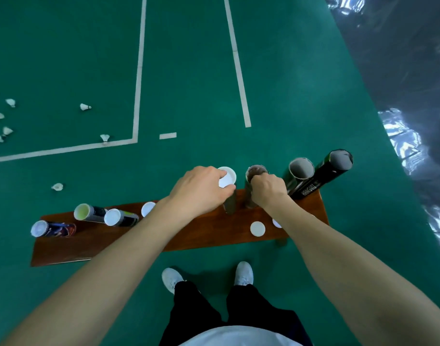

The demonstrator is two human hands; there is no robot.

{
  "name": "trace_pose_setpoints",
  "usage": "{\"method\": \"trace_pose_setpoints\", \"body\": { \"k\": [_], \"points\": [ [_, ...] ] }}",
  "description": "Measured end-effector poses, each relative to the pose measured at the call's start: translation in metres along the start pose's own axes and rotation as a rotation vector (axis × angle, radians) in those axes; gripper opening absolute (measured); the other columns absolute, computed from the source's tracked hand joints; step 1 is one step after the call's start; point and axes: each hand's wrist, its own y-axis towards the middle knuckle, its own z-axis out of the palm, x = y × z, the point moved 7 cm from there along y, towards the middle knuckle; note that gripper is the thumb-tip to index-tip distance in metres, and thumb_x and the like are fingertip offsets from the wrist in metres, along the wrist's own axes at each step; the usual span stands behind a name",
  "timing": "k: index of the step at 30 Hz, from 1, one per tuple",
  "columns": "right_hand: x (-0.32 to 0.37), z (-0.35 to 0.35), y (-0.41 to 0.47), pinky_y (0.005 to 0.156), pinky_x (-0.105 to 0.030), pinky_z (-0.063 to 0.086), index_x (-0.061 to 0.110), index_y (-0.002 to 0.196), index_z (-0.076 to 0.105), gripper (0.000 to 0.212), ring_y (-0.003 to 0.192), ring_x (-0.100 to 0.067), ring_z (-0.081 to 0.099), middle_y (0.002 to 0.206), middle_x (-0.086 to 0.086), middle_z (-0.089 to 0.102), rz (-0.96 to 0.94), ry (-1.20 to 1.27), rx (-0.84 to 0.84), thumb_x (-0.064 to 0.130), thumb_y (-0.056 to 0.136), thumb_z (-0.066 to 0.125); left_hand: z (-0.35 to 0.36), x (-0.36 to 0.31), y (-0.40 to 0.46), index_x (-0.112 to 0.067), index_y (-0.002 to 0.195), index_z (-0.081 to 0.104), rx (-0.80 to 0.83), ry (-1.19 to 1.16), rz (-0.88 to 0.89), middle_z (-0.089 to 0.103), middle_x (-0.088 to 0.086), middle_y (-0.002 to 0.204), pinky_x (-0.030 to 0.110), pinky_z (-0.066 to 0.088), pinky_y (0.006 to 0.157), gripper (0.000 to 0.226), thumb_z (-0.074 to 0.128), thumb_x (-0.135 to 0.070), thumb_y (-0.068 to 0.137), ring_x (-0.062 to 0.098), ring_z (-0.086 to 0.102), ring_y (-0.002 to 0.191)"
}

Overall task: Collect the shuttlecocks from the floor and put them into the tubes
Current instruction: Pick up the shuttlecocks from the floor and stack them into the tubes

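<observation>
My left hand (201, 189) pinches a white cap (227, 177) on top of an upright dark tube (231, 204) on the wooden bench (89, 243). My right hand (267, 189) grips the open brown tube (256, 172) beside it, near its rim. Two more open tubes stand further right, a grey-lined one (301, 168) and a black one (339, 162). Three capped tubes (114, 217) lie at the bench's left end. Several white shuttlecocks (85, 106) lie scattered on the green floor at the left, one (57, 187) close to the bench.
Loose white caps (257, 229) lie on the bench between my arms. My white shoes (244, 273) stand just before the bench. White court lines (239, 71) cross the floor. A dark glossy sheet (401, 71) covers the floor at the right.
</observation>
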Motion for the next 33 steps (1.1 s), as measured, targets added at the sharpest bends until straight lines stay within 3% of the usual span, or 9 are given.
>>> {"method": "trace_pose_setpoints", "body": {
  "k": [6, 10, 13, 16, 18, 20, 25, 30, 33],
  "points": [
    [-0.001, -0.003, -0.001, 0.062, -0.032, 0.042, 0.018, 0.112, 0.070, 0.026, 0.072, -0.023, 0.054, 0.098, -0.005, 0.071, -0.015, 0.073, -0.068, 0.040, 0.100, 0.063, -0.003, -0.008, -0.002, -0.029, 0.133, 0.064, 0.028, -0.020, 0.001, 0.072, 0.010, 0.108, 0.038, 0.052, 0.074, 0.049, 0.050, -0.054, 0.093, 0.032, 0.062, 0.087],
    [-0.009, -0.015, -0.015, 0.063, -0.029, 0.045, 0.026, 0.117, 0.069, 0.034, 0.076, -0.022, 0.062, 0.102, 0.000, 0.073, -0.051, 0.149, -0.172, 0.053, 0.099, 0.060, -0.005, -0.008, -0.004, -0.029, 0.129, 0.066, 0.038, -0.026, 0.003, 0.069, 0.007, 0.090, 0.040, 0.054, 0.075, 0.045, 0.051, -0.051, 0.093, 0.030, 0.062, 0.082],
    [-0.012, -0.037, -0.032, 0.065, -0.029, 0.053, 0.032, 0.119, 0.069, 0.035, 0.089, -0.023, 0.070, 0.111, 0.004, 0.074, -0.111, 0.199, -0.292, 0.058, 0.098, 0.058, -0.010, -0.003, -0.005, -0.032, 0.127, 0.067, -0.010, -0.033, 0.003, 0.072, 0.006, 0.093, 0.039, 0.054, 0.072, 0.041, 0.052, -0.047, 0.092, 0.029, 0.060, 0.076],
    [-0.007, -0.076, -0.059, 0.062, -0.031, 0.058, 0.023, 0.111, 0.075, 0.045, 0.084, -0.021, 0.073, 0.105, 0.002, 0.077, -0.172, 0.356, -0.519, 0.060, 0.098, 0.054, -0.021, 0.011, -0.013, -0.037, 0.129, 0.067, -0.116, -0.127, -0.019, 0.076, 0.002, 0.107, 0.032, 0.050, 0.065, 0.040, 0.054, -0.044, 0.093, 0.016, 0.053, 0.056],
    [0.003, -0.107, -0.075, 0.064, -0.034, 0.061, 0.017, 0.108, 0.078, 0.049, 0.081, -0.018, 0.074, 0.101, 0.001, 0.079, -0.230, 0.490, -0.656, 0.058, 0.099, 0.052, -0.031, 0.020, -0.023, -0.034, 0.131, 0.067, -0.191, -0.201, -0.020, 0.070, -0.006, 0.127, 0.035, 0.054, 0.085, 0.039, 0.056, -0.041, 0.094, 0.018, 0.069, 0.085],
    [0.023, -0.137, -0.081, 0.069, -0.039, 0.062, 0.015, 0.107, 0.079, 0.041, 0.086, -0.017, 0.075, 0.102, 0.001, 0.079, -0.314, 0.598, -0.717, 0.048, 0.102, 0.057, -0.047, 0.032, -0.037, -0.031, 0.131, 0.067, -0.297, -0.259, -0.013, 0.062, -0.013, 0.140, 0.036, 0.050, 0.101, 0.037, 0.057, -0.034, 0.096, 0.016, 0.067, 0.109],
    [0.103, -0.198, -0.084, 0.084, -0.040, 0.058, 0.017, 0.114, 0.077, 0.031, 0.096, -0.015, 0.070, 0.114, 0.005, 0.077, -0.493, 0.754, -0.685, 0.041, 0.102, 0.061, -0.095, 0.082, -0.073, -0.035, 0.135, 0.062, -0.466, -0.257, -0.084, 0.045, -0.019, 0.153, 0.032, 0.047, 0.102, 0.041, 0.060, -0.032, 0.094, 0.015, 0.062, 0.111],
    [0.204, -0.237, -0.109, 0.095, -0.031, 0.052, 0.022, 0.126, 0.072, 0.038, 0.117, -0.010, 0.063, 0.126, 0.007, 0.071, -0.658, 0.920, -0.606, 0.046, 0.098, 0.064, -0.133, 0.172, -0.135, -0.034, 0.142, 0.054, -0.486, -0.209, -0.227, 0.023, -0.009, 0.166, 0.041, 0.039, 0.114, 0.050, 0.065, -0.036, 0.093, 0.020, 0.036, 0.146],
    [0.276, -0.254, -0.139, 0.090, -0.021, 0.050, 0.026, 0.132, 0.068, 0.044, 0.119, -0.008, 0.063, 0.134, 0.013, 0.066, -0.786, 0.948, -0.546, 0.053, 0.098, 0.061, -0.150, 0.233, -0.198, -0.035, 0.144, 0.052, -0.521, -0.155, -0.327, 0.010, -0.004, 0.170, 0.049, 0.036, 0.115, 0.052, 0.064, -0.040, 0.094, 0.025, 0.027, 0.151]
  ]
}}
